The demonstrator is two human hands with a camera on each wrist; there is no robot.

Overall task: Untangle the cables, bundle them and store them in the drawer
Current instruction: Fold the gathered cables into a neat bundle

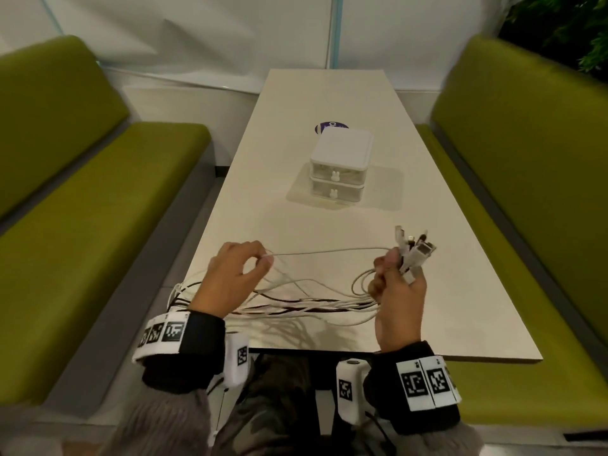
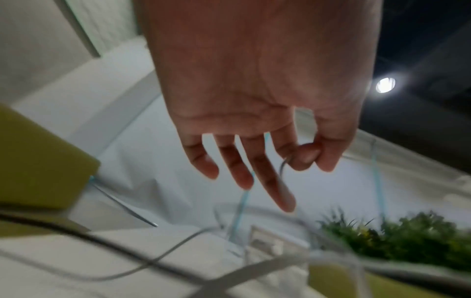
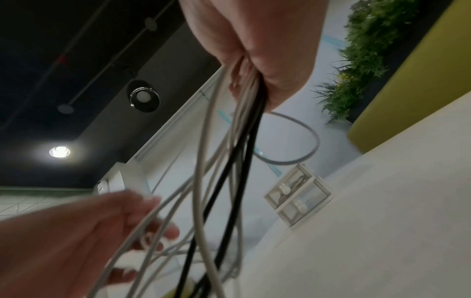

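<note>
Two hands sorting a cable bunch above the near edge of the tabletop; drawers not yet opened

Several connector ends are gathered in the right hand (image 1: 396, 284), whose fingers are curled round the cables (image 1: 312, 304); the left hand (image 1: 230, 278) pinches one white strand (image 1: 329, 251) between thumb and forefinger, its other fingers spread. Loose strands sag between the hands over the near edge of the tabletop (image 1: 444, 307), some trailing past its near left corner. Judged progress: ends collected, separation under way; bundling and storing remain. The drawer unit (image 1: 340, 169) stands at mid-tabletop, both drawers closed. Only the right wrist view shows something dark, probably cable, already inside the upper drawer (image 3: 290, 186), and a black cable among the white ones. Only the head view shows the connectors (image 1: 414, 250)
</note>
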